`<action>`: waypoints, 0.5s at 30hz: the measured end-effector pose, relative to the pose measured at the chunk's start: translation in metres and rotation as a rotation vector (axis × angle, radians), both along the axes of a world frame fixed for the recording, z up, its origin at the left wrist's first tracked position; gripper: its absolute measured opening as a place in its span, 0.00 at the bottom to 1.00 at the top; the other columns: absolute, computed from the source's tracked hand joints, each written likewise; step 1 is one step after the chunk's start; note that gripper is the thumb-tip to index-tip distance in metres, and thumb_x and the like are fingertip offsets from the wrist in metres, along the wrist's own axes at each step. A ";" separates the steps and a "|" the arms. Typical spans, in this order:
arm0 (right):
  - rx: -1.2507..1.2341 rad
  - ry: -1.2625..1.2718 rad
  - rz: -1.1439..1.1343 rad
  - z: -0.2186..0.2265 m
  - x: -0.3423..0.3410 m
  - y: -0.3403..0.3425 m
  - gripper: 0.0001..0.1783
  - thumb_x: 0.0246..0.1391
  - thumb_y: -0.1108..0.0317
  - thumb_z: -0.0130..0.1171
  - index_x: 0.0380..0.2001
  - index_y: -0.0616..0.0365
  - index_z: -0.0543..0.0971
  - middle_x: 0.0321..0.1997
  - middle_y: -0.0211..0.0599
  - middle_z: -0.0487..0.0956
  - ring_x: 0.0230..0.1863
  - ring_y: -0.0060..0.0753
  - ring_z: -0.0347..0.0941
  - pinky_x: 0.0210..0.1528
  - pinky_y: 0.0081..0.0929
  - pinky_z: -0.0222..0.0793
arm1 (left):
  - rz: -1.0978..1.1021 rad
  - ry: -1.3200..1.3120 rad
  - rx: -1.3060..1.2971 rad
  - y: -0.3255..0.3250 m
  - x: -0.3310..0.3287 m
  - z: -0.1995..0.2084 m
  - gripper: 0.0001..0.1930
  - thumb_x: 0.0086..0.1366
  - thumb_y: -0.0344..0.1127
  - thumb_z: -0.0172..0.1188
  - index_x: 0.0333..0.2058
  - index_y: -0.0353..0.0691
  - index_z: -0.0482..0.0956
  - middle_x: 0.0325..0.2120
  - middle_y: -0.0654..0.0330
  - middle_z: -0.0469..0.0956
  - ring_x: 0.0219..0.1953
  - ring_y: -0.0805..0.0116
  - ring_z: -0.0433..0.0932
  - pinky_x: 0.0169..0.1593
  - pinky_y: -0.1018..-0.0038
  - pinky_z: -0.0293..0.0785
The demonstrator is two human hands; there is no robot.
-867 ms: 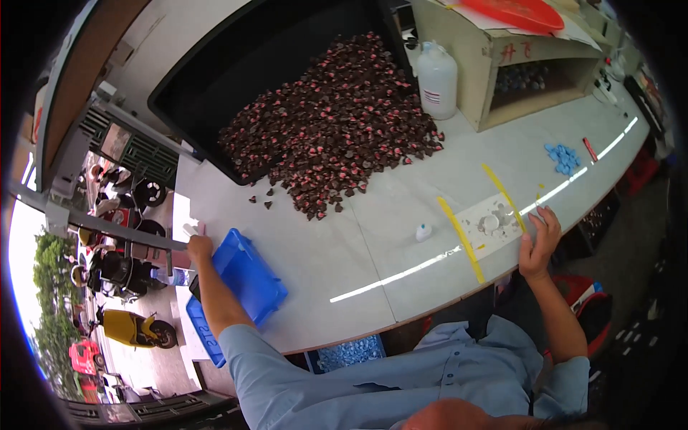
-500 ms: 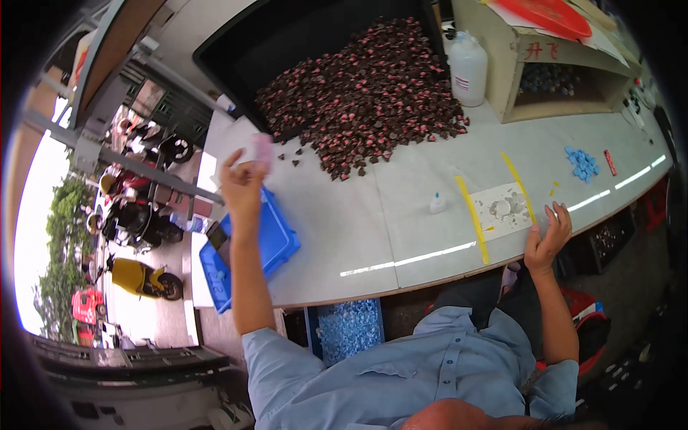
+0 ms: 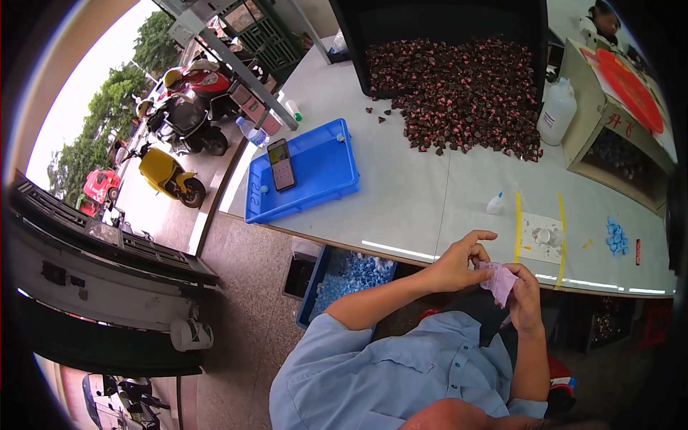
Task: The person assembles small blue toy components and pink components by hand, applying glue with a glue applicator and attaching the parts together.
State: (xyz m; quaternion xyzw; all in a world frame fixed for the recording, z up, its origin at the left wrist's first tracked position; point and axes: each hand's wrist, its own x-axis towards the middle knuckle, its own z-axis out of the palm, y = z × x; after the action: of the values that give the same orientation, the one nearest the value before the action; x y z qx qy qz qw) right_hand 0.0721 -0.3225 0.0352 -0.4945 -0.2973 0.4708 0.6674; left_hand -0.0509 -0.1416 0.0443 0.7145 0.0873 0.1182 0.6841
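A thin, crumpled pink piece (image 3: 501,284), cloth or paper, is held between my hands just off the table's front edge. My left hand (image 3: 459,264) pinches its left edge with thumb and fingers, the index finger stretched out above. On the other side my right hand (image 3: 528,301) grips it with bent fingers. Beyond them on the table lies a white sheet (image 3: 530,252) between two yellow tape strips (image 3: 518,226), with a small round pale thing and greyish smears on it. A small white dropper bottle (image 3: 494,204) with a blue tip stands to its left.
A black tray (image 3: 444,21) spills small dark and pink pieces (image 3: 466,97) over the table. At left, a blue tray (image 3: 308,172) holds a phone (image 3: 281,165). Blue bits (image 3: 617,237), a red stick (image 3: 638,251), a white jug (image 3: 557,111) and a box shelf (image 3: 616,136) are rightward.
My left hand has come from the far left to the front edge with the pink piece. My right hand has left the table and now grips it too. The view has shifted.
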 end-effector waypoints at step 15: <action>-0.163 -0.253 -0.432 -0.005 -0.002 -0.004 0.08 0.61 0.71 0.56 0.39 0.64 0.78 0.27 0.25 0.76 0.24 0.12 0.67 0.26 0.14 0.64 | 0.366 -0.014 0.260 0.021 0.005 -0.019 0.27 0.57 0.33 0.68 0.54 0.34 0.70 0.37 0.59 0.78 0.37 0.75 0.75 0.35 0.79 0.69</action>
State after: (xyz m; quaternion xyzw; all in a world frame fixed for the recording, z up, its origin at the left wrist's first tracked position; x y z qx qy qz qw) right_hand 0.0705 -0.3261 0.0305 -0.6535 -0.2271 0.2742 0.6680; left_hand -0.0457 -0.1201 0.0255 0.7681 0.1949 0.2556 0.5538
